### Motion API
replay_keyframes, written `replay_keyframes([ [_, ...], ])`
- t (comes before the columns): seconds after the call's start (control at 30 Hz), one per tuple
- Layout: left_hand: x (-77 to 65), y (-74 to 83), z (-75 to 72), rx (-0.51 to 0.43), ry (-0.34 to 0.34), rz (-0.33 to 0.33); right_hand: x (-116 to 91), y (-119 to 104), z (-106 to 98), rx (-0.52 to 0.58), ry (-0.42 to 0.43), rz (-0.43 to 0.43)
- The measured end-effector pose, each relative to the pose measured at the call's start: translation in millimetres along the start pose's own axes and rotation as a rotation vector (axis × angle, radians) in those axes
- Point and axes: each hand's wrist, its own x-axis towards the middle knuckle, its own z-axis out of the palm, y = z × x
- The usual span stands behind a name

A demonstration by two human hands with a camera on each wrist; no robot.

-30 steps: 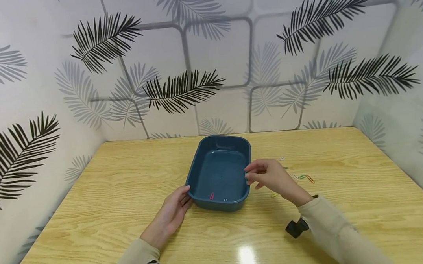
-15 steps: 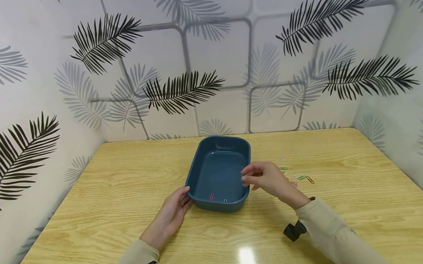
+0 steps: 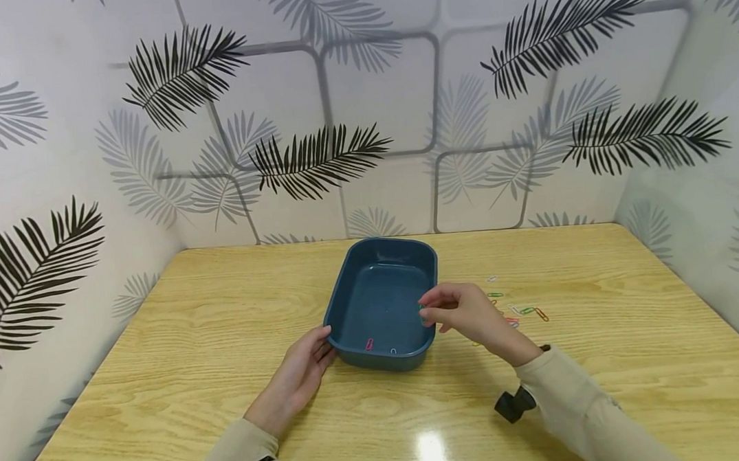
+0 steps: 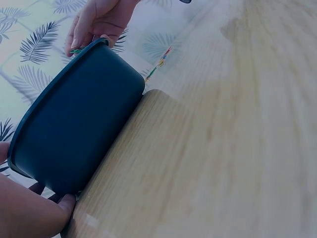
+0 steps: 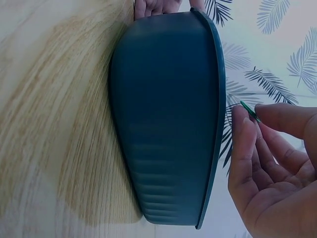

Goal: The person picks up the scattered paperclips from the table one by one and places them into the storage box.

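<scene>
A dark blue plastic basin point(image 3: 381, 302) stands on the wooden table. My left hand point(image 3: 297, 374) grips its near left corner, thumb over the rim and fingers against the outside. Above the basin's right rim, my right hand point(image 3: 472, 315) pinches a green paper clip point(image 5: 250, 111) between thumb and fingertip, seen plainly in the right wrist view. Inside, near the front wall, lie a pink paper clip point(image 3: 369, 344) and a white paper clip point(image 3: 393, 351); the rim partly hides the white one.
Several coloured paper clips lie on the table point(image 3: 242, 298) right of the basin, among them an orange one point(image 3: 542, 314), a green one point(image 3: 495, 294) and a white one point(image 3: 492, 278). My right hand hides part of that group. A patterned wall point(image 3: 386, 188) rises behind the table.
My right hand has moved slightly left, bringing the green paper clip from the basin's right rim to over its inside. My left hand keeps its grip on the corner.
</scene>
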Motion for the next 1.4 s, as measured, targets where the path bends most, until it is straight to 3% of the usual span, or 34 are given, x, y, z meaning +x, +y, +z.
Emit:
replay_keyframes([
  [0.87, -2.0, -0.8, -0.9, 0.019, 0.002, -0.005, 0.7, 1.9, -0.7, -0.006, -0.013, 0.020],
  [1.4, -2.8, 1.3, 1.8, 0.025, -0.004, -0.003, 8.8, 14.6, -30.9, -0.032, 0.056, 0.085],
])
